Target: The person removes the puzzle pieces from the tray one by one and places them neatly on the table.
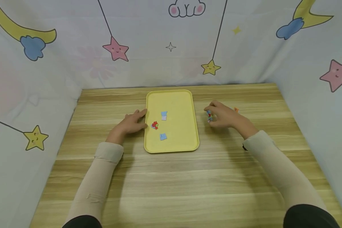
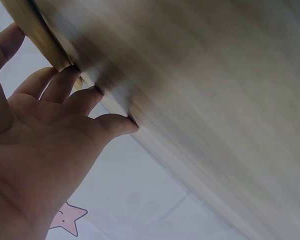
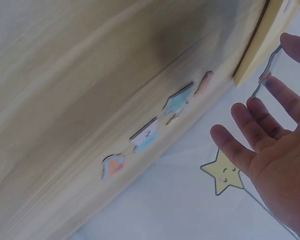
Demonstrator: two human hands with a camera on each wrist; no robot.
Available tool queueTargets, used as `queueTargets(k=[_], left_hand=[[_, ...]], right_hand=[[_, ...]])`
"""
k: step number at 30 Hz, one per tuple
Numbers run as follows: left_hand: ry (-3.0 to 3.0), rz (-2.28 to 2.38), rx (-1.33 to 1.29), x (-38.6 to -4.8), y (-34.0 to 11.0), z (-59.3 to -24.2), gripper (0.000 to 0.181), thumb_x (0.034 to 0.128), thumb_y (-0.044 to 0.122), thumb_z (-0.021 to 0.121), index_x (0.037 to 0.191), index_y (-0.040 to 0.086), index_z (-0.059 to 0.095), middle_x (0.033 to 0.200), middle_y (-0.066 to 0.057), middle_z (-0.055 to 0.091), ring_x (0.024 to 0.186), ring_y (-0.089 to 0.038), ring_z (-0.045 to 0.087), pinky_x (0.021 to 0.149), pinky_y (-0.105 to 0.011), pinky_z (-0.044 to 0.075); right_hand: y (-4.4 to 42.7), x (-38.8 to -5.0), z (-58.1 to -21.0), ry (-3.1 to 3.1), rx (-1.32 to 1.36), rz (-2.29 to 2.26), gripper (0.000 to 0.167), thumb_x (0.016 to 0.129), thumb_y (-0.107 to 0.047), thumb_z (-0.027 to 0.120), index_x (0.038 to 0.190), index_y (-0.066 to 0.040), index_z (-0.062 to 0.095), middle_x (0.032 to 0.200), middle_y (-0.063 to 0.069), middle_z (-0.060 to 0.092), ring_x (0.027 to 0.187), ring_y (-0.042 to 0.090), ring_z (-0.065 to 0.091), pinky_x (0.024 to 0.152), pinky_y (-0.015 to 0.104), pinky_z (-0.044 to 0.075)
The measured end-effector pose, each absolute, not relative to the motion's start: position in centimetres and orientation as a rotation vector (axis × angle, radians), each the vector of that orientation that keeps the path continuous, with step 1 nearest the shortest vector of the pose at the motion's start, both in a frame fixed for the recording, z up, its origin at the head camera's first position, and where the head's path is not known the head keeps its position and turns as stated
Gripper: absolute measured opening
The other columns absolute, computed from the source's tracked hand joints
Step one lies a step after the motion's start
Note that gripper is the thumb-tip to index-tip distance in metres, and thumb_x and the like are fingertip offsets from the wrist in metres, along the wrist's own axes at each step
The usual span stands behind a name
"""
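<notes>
My pale sleeves [image 1: 88, 183] come in over the near part of the table [image 1: 171, 183], whose pale, streaked wood grain runs from side to side. My left hand [image 1: 128, 124] lies with fingers and thumb spread, their tips touching the left edge of a yellow tray [image 1: 174, 99]. My right hand [image 1: 223, 115] pinches a small colourful piece [image 1: 209, 116] between thumb and fingers, to the right of the tray and apart from it. In the tray, nearest first, I see a blue piece [image 1: 163, 136], a red piece [image 1: 155, 125], and a blue-and-white piece [image 1: 163, 116]. An orange piece [image 1: 237, 110] shows on the wood just past my right hand; the right wrist view gives more pieces near it, blurred. Beyond the table's far edge, white cloth [image 1: 156, 71] walls the back and both sides, softly creased, printed with stars [image 1: 211, 67], moons [image 1: 47, 36] and blue clouds [image 1: 33, 47].
</notes>
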State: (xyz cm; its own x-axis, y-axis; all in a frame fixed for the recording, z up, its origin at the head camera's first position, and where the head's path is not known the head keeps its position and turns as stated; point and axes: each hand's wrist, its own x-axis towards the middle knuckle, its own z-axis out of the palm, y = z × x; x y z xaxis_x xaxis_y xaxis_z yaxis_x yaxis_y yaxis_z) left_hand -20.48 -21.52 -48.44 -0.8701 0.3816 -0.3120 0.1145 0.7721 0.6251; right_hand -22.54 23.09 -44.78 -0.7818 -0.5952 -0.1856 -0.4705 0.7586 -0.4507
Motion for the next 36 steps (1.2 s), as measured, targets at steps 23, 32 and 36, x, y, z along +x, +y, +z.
queueTargets(k=[23, 32, 36], left_hand=[[2.536, 0.855, 0.367, -20.5, -21.6, -48.5, 0.081, 0.1007, 0.028, 0.063, 0.169, 0.009, 0.023, 0.172, -0.021, 0.022, 0.162, -0.04, 0.005, 0.124, -0.068, -0.007], [2.536, 0.858, 0.366, -20.5, -21.6, -48.6, 0.081, 0.1007, 0.027, 0.063, 0.169, 0.009, 0.023, 0.172, -0.02, 0.022, 0.162, -0.039, 0.005, 0.124, -0.068, -0.007], [2.535, 0.855, 0.369, -20.6, -21.6, -48.5, 0.081, 0.1006, 0.028, 0.063, 0.169, 0.009, 0.023, 0.172, -0.021, 0.022, 0.162, -0.04, 0.005, 0.124, -0.068, -0.007]], right_hand=[[27.2, -22.0, -44.9, 2.664, -0.737, -0.513, 0.063, 0.092, -0.012, 0.071, 0.151, 0.0, 0.053, 0.14, 0.022, 0.048, 0.115, 0.035, 0.053, 0.095, 0.054, 0.049], [26.4, -21.8, -46.1, 2.651, -0.769, -0.494, 0.062, 0.091, -0.015, 0.07, 0.15, -0.002, 0.056, 0.142, 0.022, 0.049, 0.127, 0.042, 0.053, 0.104, 0.065, 0.045], [26.0, -21.5, -46.7, 2.65, -0.814, -0.504, 0.059, 0.09, -0.014, 0.072, 0.146, -0.001, 0.058, 0.136, 0.02, 0.052, 0.121, 0.039, 0.056, 0.1, 0.058, 0.049]])
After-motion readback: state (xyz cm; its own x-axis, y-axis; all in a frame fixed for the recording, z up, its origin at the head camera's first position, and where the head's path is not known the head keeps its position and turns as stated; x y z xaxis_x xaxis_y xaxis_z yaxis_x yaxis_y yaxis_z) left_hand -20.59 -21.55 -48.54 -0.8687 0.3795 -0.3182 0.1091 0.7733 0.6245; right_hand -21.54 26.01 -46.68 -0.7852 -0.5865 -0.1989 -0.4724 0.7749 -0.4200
